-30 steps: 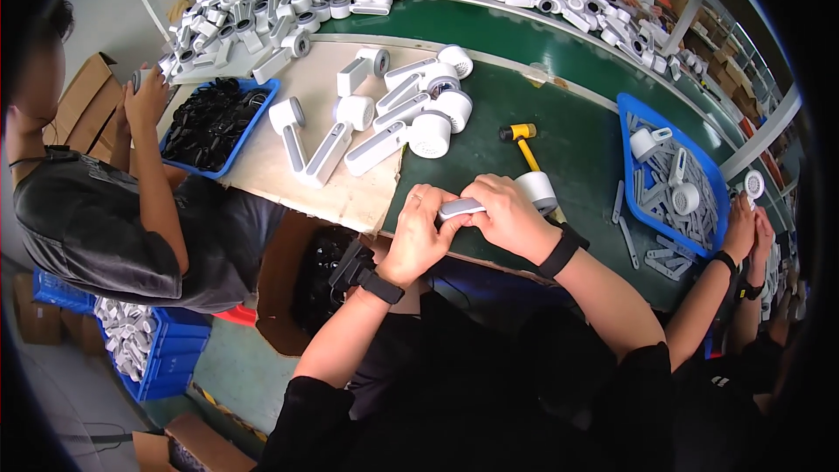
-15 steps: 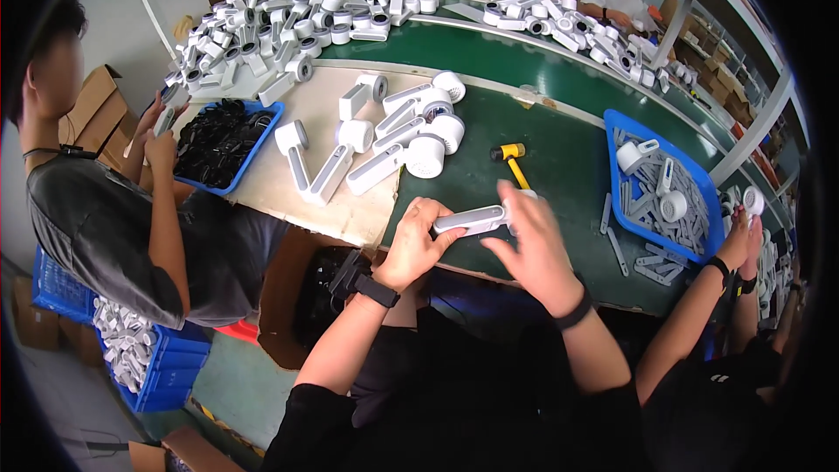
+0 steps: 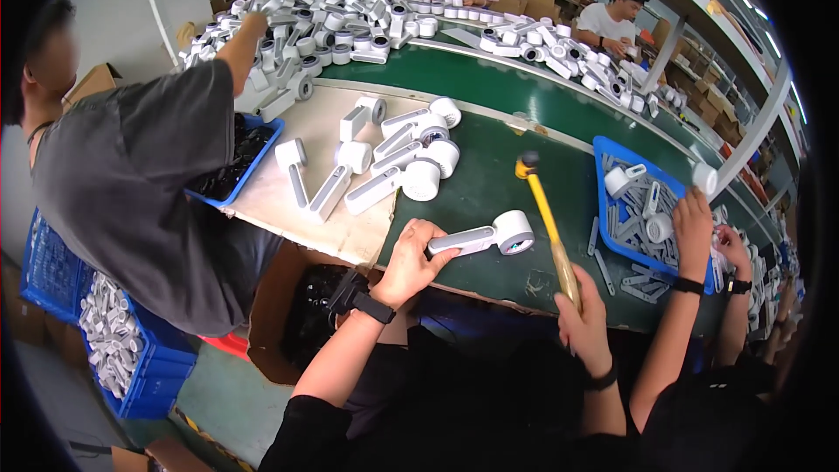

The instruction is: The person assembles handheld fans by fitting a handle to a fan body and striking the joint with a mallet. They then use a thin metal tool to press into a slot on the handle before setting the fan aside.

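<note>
My left hand (image 3: 412, 260) grips the handle end of a white handheld device (image 3: 472, 241), which lies on the green tabletop. Its drum-shaped head points right, and a grey strip runs along the handle. In my right hand (image 3: 587, 319) is a small mallet (image 3: 549, 218), its yellow handle held near the lower end. The black and yellow mallet head is raised, up and to the right of the device and apart from it. Left of centre, several similar white devices (image 3: 421, 178) lie in a loose group, partly on a beige board (image 3: 262, 210).
At right, a blue tray (image 3: 603, 201) holds grey strips and a few white devices; loose strips (image 3: 642, 284) lie beside it. A co-worker's hands (image 3: 695, 227) are near it. At left, another co-worker (image 3: 140, 175) reaches over a blue tray (image 3: 275, 127) toward a large pile of devices (image 3: 332, 17).
My right hand has left the device, taken hold of the mallet from the table and lifted it. My left hand keeps the device. The left co-worker's arm now stretches toward the pile.
</note>
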Available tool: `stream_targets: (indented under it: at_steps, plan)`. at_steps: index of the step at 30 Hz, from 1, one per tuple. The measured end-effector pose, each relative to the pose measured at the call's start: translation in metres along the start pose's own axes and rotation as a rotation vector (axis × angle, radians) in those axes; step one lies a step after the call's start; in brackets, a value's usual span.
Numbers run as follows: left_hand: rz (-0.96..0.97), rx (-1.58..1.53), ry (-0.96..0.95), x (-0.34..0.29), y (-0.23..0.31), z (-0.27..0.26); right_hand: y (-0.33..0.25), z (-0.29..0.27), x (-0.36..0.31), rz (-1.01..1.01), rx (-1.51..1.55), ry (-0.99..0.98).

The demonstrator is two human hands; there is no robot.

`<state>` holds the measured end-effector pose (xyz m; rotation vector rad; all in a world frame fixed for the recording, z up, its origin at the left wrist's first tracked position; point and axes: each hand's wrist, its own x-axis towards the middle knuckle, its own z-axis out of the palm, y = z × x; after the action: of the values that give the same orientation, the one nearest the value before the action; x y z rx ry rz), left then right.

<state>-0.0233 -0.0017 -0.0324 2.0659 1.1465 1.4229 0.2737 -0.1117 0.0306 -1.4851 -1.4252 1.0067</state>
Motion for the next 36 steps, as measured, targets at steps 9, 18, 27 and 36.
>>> stream_targets:
  at_steps: [9,18,27,36]
  plan:
    - [0.0,-0.002,0.002,0.002,0.0,0.0,-0.022,0.015,-0.061,-0.148,-0.162,-0.06]
    - [0.016,0.018,-0.005,0.002,-0.002,0.0,-0.027,0.005,-0.063,-0.339,-0.376,0.052]
    - [0.018,0.006,0.004,0.003,-0.001,0.001,-0.017,0.019,-0.06,-0.473,-0.381,0.067]
    - [-0.075,0.097,-0.012,0.001,-0.001,-0.001,-0.016,0.032,-0.052,-0.49,-0.378,-0.044]
